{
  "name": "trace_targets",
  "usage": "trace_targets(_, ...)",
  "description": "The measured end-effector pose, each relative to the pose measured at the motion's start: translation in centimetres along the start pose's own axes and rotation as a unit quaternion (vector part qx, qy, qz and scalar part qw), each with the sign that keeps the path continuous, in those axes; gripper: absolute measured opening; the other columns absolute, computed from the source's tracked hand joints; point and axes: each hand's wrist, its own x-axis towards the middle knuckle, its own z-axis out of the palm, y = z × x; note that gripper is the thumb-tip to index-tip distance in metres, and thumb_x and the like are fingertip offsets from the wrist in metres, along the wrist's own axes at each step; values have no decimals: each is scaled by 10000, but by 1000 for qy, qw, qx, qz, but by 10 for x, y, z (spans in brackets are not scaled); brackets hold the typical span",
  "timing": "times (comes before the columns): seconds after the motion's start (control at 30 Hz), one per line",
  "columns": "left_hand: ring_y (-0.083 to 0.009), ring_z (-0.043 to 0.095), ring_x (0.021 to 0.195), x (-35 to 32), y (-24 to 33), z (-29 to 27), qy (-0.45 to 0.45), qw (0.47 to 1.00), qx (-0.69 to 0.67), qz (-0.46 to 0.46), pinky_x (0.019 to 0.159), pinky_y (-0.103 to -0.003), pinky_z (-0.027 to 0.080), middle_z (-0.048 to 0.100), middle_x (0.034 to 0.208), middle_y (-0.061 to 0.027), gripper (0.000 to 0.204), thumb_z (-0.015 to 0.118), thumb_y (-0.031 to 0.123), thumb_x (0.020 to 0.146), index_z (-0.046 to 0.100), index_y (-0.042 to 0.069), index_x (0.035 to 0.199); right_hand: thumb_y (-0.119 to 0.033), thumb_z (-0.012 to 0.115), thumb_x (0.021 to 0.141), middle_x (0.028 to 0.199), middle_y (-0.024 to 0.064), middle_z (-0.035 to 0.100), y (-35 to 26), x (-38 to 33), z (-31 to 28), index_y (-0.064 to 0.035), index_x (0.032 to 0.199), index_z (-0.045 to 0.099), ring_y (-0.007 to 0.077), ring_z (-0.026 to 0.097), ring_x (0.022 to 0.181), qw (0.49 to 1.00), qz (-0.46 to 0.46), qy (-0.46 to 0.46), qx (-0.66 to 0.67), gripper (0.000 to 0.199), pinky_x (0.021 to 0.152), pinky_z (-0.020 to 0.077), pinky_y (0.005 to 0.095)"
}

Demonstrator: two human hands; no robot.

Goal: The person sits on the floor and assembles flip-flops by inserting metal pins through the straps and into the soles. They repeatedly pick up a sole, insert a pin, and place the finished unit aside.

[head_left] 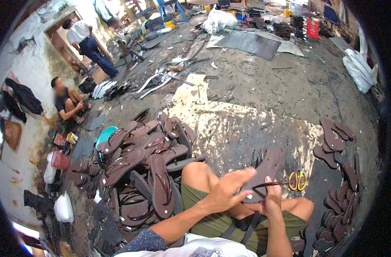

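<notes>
Above my crossed legs I hold a dark brown flip-flop sole with a thin dark strap at its lower part. My right hand grips the sole's lower end, the thumb raised beside the strap. At the sole's left edge my left hand has its fingers stretched out and the thumb apart; whether it touches the sole I cannot tell. More thin dark straps show just behind the sole's left edge. Scissors with yellow-orange handles lie on the ground to the right of my right hand.
A large heap of strapped brown flip-flops lies to my left, beside a teal basin. Bare soles are piled at right. A person squats by the left wall; another stands near the doorway. A dark sheet lies far ahead.
</notes>
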Motion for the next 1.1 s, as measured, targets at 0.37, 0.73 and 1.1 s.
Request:
trace_targets(0.37, -234, 666, 1163, -7, -3, -15, -168, 975, -128, 69, 1150, -490, 387, 700, 1278, -95, 209, 681, 104, 943, 723, 61, 1144, -304, 610, 1034, 1084, 71, 696, -11, -9, 11, -32, 1248, 587, 144, 662, 919, 994, 47, -83, 49, 348, 835, 549, 318)
trace_targets(0.73, -268, 704, 951, -5, -15, -6, 192, 698, -624, -293, 1101, -489, 468, 552, 1331, -178, 350, 513, 224, 1086, 442, 62, 1388, -236, 557, 1054, 1220, 123, 663, -43, -9, -2, 15, 1351, 518, 213, 663, 1090, 991, 10, -133, 7, 391, 972, 546, 384)
trace_targets(1.1, -311, 615, 1247, 43, -28, 7, 177, 763, -526, -331, 1098, -488, 480, 629, 1331, -223, 440, 500, 279, 1080, 525, -58, 1362, -137, 703, 984, 1075, 55, 699, -27, -9, -27, -31, 1103, 620, 68, 617, 881, 992, -100, -4, -78, 180, 786, 531, 259)
